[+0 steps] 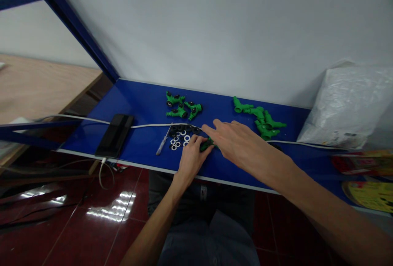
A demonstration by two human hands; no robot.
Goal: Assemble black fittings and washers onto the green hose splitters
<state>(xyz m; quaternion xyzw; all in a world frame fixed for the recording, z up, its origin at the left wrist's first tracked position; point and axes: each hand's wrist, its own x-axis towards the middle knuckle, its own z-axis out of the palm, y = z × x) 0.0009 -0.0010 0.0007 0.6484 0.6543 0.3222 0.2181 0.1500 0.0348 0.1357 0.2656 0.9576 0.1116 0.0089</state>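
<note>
My left hand [193, 153] is closed around a green plastic Y-shaped hose splitter [204, 145] just above the blue shelf. My right hand [230, 137] reaches over the same splitter from the right with curled fingers, hiding most of it. Left of my hands lie several white ring washers [174, 142] and several black round caps [181, 128]. A screwdriver [161, 145] with a clear handle rests beside them. Farther back sit green splitters with black parts fitted [177, 112]. To the right is a pile of plain green splitters [259, 114].
A black phone [115, 135] lies on the blue shelf [144, 151] at the left, with a white cable [147, 126] running across. A plastic-wrapped white package [346, 106] stands at the right, near colourful packets [368, 196]. The wall [215, 32] borders the back edge.
</note>
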